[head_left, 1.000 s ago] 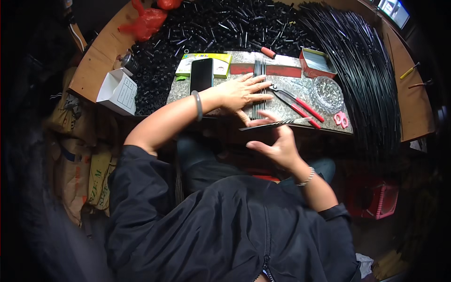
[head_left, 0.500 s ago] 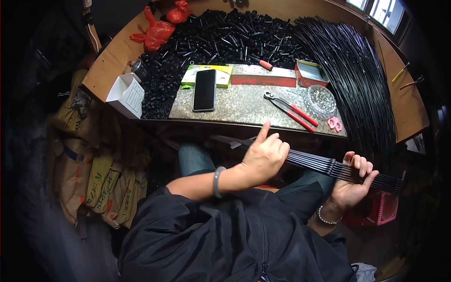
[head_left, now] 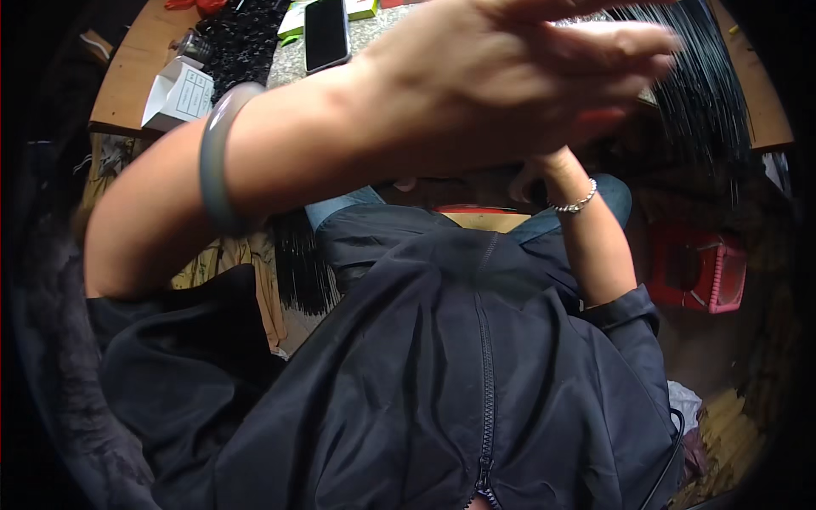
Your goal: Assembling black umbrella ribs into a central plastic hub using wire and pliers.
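Observation:
My left hand [head_left: 527, 76] is raised close to the camera, blurred, its fingers stretched out to the right with nothing visible in them. A grey bangle [head_left: 219, 161] circles that forearm. Behind and below it is my right hand [head_left: 548, 167], mostly covered; its fingers and anything in them cannot be made out. A beaded bracelet [head_left: 576, 200] sits on the right wrist. Thin black rods [head_left: 304, 270] hang in a bundle below my left forearm, beside my left knee; their upper part is hidden.
On the bench are a phone [head_left: 327, 36], a white open box [head_left: 180, 93], small black pieces [head_left: 242, 42] and long black rods [head_left: 701, 76] on the right. A red plastic basket [head_left: 727, 276] stands at lower right. My left arm hides much of the bench.
My left hand has left the black rods and risen toward the camera. My right hand has moved inward, behind it. The rods no longer show at the right; a bundle now hangs at left.

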Available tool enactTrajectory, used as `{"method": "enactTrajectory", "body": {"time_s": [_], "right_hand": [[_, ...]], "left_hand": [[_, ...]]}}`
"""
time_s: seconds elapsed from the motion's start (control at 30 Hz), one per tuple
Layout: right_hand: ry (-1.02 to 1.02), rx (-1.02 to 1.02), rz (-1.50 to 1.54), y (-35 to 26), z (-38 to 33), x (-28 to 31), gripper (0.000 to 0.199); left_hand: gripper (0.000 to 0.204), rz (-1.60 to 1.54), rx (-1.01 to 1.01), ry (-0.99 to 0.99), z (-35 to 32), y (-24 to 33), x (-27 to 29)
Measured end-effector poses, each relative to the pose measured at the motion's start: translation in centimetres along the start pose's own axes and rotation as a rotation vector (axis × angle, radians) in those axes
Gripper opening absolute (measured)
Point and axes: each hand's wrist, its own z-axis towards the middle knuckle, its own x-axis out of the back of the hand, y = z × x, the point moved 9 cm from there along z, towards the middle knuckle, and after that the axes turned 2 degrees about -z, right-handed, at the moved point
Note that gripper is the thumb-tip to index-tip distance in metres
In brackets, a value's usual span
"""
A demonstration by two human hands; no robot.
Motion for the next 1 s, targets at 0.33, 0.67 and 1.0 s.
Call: {"method": "enactTrajectory", "body": {"time_s": [0.33,0.67,1.0], "right_hand": [[-0.056,-0.436,0.234,7.5,-5.8,-3.4,0.016],[0.061,-0.676,0.395,5.2,-2.2,-1.1,0.05],[0.132,-0.583,0.408,7.2,-4.3,-1.1,0.044]], "left_hand": [[0.067,-1.5,0.95,0.26,-6.9,-7.7,-6.9],[0.095,-3.127,0.706,-0.123,-3.2,1.7,-2.1],[0.042,-0.412,1.343,-0.848,-30.2,-13.3,-28.3]]}}
